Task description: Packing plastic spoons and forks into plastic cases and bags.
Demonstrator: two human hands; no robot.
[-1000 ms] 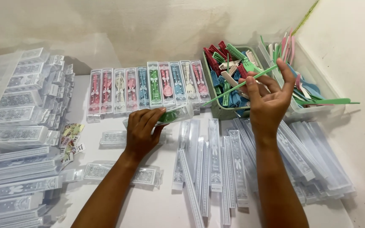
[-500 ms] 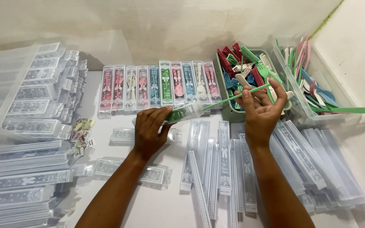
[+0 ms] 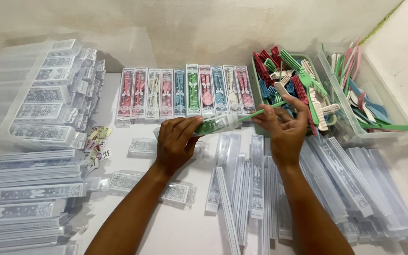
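1. My left hand (image 3: 178, 141) is curled around a clear plastic case (image 3: 216, 124), fingers over the top and thumb underneath, holding it just above the white table (image 3: 180, 226), in front of the row of packed cases (image 3: 185, 92).
2. The case lies nearly level, its long axis running left to right and tipping slightly up toward my right side; something green already sits inside it.
3. My right hand (image 3: 284, 130) is closed in a pinch on a thin green utensil handle (image 3: 265, 110), which pokes out of the case's right-hand end (I cannot tell how deep it sits inside).
4. The handle lies along the same line as the case, so the opening faces my right hand, which is the nearer one to that mouth; my left is at the closed end.
5. The green tray of combs (image 3: 291, 75) sits just behind my right hand, and the empty clear sleeves (image 3: 256, 184) lie under both wrists.
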